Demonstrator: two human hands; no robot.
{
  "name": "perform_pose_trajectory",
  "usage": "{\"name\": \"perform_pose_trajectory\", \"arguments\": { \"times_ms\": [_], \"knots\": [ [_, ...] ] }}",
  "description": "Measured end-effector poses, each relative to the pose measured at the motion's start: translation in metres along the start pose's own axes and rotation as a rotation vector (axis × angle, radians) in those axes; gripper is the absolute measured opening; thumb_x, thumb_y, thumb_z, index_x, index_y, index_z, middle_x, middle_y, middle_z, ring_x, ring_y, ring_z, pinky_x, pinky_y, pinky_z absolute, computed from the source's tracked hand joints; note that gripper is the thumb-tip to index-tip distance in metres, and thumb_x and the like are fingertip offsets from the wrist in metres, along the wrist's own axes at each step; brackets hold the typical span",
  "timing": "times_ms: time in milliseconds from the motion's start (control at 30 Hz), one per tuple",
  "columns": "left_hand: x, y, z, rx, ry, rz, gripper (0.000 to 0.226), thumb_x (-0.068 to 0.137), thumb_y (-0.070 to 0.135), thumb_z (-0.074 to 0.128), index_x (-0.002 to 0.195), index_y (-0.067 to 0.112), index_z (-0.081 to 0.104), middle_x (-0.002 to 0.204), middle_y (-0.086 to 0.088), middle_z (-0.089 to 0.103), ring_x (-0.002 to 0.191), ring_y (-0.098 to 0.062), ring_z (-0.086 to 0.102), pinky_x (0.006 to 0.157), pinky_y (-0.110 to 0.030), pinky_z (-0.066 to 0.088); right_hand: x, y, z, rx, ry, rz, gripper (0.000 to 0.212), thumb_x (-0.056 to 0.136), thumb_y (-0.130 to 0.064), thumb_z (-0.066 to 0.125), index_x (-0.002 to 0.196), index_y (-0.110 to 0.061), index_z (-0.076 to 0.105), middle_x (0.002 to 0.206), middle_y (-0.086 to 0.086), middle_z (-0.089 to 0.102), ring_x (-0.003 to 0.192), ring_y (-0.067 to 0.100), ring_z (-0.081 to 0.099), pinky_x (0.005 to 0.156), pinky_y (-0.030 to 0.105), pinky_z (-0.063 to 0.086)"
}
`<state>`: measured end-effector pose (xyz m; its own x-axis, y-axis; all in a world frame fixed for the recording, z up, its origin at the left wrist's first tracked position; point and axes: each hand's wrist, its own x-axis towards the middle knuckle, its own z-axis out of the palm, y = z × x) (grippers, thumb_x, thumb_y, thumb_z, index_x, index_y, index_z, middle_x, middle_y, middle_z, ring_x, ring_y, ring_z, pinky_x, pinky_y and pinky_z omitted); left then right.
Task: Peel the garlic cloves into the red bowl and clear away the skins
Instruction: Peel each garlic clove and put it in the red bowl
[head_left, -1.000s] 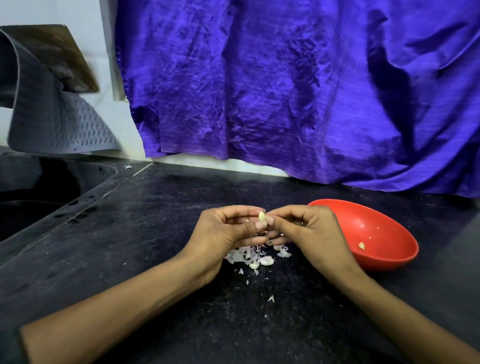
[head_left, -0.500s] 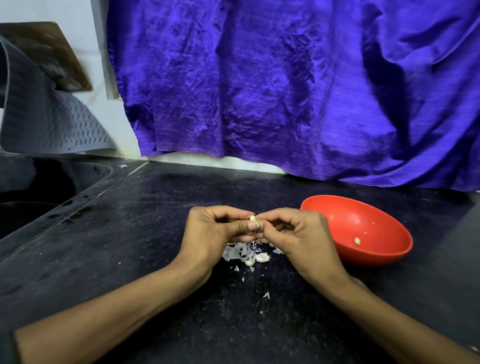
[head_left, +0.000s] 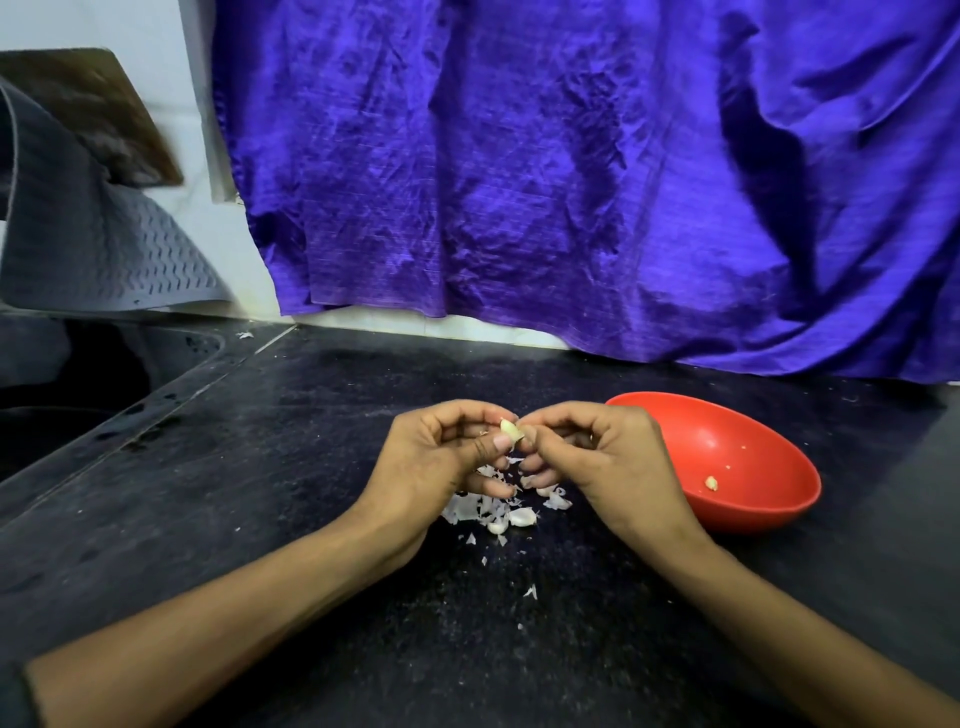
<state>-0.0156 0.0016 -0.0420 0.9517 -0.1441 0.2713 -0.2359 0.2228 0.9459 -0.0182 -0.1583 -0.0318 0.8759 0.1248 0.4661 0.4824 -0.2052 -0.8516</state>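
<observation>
I see a dark, speckled stone countertop (head_left: 291, 467) as the work surface. Directly on it, at centre, lies a heap of white garlic skins (head_left: 475, 506) with two unpeeled cloves (head_left: 521, 517) at its near edge; loose flakes (head_left: 530, 591) scatter nearer. A red bowl (head_left: 769, 512) rests tilted just right of the heap.

Garlic clove (head_left: 510, 429) at frame centre now showing more bare pale-yellow flesh between the fingertips than a second ago, right hand (head_left: 597, 462) thumb drawn slightly off it, left hand (head_left: 447, 462) pinch unchanged in place
</observation>
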Motion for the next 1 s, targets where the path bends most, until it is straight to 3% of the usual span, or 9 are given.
{"name": "perform_pose_trajectory", "arguments": {
  "times_ms": [367, 533, 667, 767, 1000],
  "knots": [
    [0.0021, -0.0007, -0.0019, -0.043, -0.008, -0.054, 0.011, 0.087, -0.002, 0.062, 0.095, 0.001, 0.069, 0.084, -0.01, 0.064, 0.062, -0.011, 0.057, 0.05, -0.026, 0.055, 0.0015, -0.002, -0.0009, 0.118, 0.018, 0.102, 0.017, 0.089, 0.002, 0.06, 0.083, -0.008, 0.072, 0.068, 0.003, 0.069, 0.062, 0.015, 0.066, 0.054, 0.027, 0.057],
    [0.0038, 0.0001, -0.0035, -0.096, -0.001, -0.066, 0.013, 0.087, -0.001, 0.062, 0.096, 0.001, 0.069, 0.086, -0.006, 0.062, 0.061, -0.008, 0.055, 0.048, -0.024, 0.052, 0.0054, -0.0066, -0.0041, 0.159, 0.08, 0.116, 0.015, 0.089, 0.003, 0.061, 0.083, -0.006, 0.071, 0.066, 0.002, 0.067, 0.058, 0.014, 0.065, 0.054, 0.033, 0.059],
    [0.004, -0.0009, -0.0042, -0.062, -0.009, -0.053, 0.018, 0.088, 0.001, 0.061, 0.103, 0.002, 0.071, 0.092, -0.01, 0.061, 0.063, -0.007, 0.054, 0.05, -0.023, 0.053, 0.0058, -0.0066, -0.0059, 0.13, 0.087, 0.116, 0.006, 0.083, -0.002, 0.07, 0.077, -0.005, 0.071, 0.063, 0.004, 0.066, 0.053, 0.015, 0.063, 0.05, 0.031, 0.058],
    [0.0038, -0.0005, -0.0043, -0.056, -0.014, -0.052, 0.02, 0.089, 0.002, 0.061, 0.105, 0.003, 0.071, 0.098, -0.012, 0.062, 0.063, -0.007, 0.054, 0.05, -0.023, 0.053, 0.0056, -0.0048, -0.0071, 0.077, 0.094, 0.116, 0.013, 0.073, -0.01, 0.08, 0.071, -0.007, 0.067, 0.057, 0.006, 0.064, 0.053, 0.019, 0.064, 0.05, 0.032, 0.058],
    [0.0028, 0.0011, -0.003, -0.022, 0.011, -0.016, 0.019, 0.087, 0.003, 0.063, 0.103, 0.004, 0.073, 0.092, -0.012, 0.065, 0.063, -0.008, 0.055, 0.05, -0.023, 0.053, 0.0048, -0.0007, -0.0052, 0.098, 0.036, 0.109, 0.014, 0.087, 0.001, 0.064, 0.089, -0.01, 0.073, 0.075, 0.007, 0.071, 0.064, 0.016, 0.068, 0.054, 0.027, 0.057]
  ]
}}
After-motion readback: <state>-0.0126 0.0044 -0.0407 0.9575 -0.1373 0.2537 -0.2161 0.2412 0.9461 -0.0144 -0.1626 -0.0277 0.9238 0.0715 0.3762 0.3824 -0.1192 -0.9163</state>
